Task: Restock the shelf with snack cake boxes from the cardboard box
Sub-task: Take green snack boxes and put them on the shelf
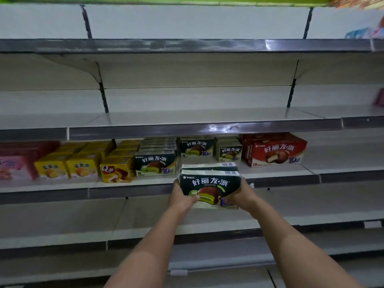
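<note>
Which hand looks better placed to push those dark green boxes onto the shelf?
Neither clearly: left hand and right hand grip opposite ends of the dark green boxes, facing the shelf gap.

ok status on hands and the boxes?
Left hand and right hand grip two stacked dark green snack cake boxes at shelf edge. Gap ahead between green rows, nothing blocking.

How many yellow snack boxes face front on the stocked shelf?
3: two matching yellow boxes side by side at the left, and a yellow Q-branded box right of them. More yellow boxes sit behind in rows, partly hidden.
</note>
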{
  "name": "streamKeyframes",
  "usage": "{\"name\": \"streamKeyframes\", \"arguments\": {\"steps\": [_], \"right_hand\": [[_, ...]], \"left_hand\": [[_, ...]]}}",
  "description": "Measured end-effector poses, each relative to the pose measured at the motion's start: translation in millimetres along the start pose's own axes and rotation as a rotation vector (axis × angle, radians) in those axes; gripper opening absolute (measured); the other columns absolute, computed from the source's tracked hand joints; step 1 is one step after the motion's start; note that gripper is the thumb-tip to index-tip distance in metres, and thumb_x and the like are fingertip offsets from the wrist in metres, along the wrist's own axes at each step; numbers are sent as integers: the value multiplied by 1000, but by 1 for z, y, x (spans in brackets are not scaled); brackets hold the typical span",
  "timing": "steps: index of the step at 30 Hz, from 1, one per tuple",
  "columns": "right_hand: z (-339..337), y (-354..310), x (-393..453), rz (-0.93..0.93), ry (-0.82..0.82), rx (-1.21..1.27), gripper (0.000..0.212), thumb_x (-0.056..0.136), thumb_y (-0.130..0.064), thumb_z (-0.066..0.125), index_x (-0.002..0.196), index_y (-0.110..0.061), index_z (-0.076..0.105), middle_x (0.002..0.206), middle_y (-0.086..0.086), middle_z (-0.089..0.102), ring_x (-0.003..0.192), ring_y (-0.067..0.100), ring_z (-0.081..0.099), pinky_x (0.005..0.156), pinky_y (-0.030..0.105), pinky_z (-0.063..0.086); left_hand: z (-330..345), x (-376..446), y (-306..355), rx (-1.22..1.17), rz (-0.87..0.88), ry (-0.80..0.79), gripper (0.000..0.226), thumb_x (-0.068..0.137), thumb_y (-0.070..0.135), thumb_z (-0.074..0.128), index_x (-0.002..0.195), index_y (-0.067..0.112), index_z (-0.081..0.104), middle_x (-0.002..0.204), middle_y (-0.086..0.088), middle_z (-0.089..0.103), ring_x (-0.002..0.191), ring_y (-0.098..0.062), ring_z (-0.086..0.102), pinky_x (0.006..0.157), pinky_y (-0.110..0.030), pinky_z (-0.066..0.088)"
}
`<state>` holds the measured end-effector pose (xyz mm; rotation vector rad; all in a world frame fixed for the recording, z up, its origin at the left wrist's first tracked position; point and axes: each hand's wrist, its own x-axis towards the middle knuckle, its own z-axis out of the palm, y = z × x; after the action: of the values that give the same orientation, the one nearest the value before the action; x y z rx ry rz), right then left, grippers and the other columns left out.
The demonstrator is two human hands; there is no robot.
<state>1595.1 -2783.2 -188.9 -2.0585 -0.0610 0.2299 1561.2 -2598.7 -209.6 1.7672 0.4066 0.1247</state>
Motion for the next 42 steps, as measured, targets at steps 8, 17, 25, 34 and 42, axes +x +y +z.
{"name": "streamKeyframes", "arguments": {"steps": [8, 17, 25, 34, 42], "right_hand": [[-2, -22, 76, -80, 135, -184, 55, 73, 5, 73, 122, -11, 53, 116, 10, 61, 112, 28, 56, 97, 45, 47], [12, -5, 155, -31, 197, -299, 48, 77, -12, 75, 120, -13, 56, 112, 9, 65, 108, 26, 59, 93, 43, 49], [16, 10, 201, -48, 180, -267, 43, 84, -12, 70, 124, -9, 57, 123, 14, 61, 115, 30, 55, 90, 33, 43], [22, 10, 240, -66, 186, -224, 40, 85, -14, 67, 124, -14, 56, 122, 13, 62, 110, 30, 57, 85, 32, 44], [40, 7, 264, -87, 227, -95, 52, 86, -12, 66, 135, -14, 47, 127, 14, 60, 116, 32, 56, 95, 38, 47]], "left_hand": [[5, 89, 19, 150, 110, 31, 77, 77, 13, 78, 140, 19, 36, 135, -6, 52, 122, -25, 51, 104, -38, 43], [19, 153, 11, 453, 82, 153, 57, 82, 35, 73, 131, 16, 49, 129, -10, 54, 117, -30, 54, 90, -36, 45], [48, 191, -6, 269, 83, 256, 64, 82, 22, 73, 138, 11, 43, 129, -11, 59, 113, -30, 58, 88, -31, 49], [70, 225, -8, 94, 19, 327, 76, 85, 11, 68, 148, 15, 26, 146, -14, 40, 128, -33, 46, 101, -39, 43], [92, 227, -1, -208, -95, 467, 73, 86, 6, 62, 145, 6, 19, 150, -17, 24, 133, -32, 34, 105, -36, 38]]}}
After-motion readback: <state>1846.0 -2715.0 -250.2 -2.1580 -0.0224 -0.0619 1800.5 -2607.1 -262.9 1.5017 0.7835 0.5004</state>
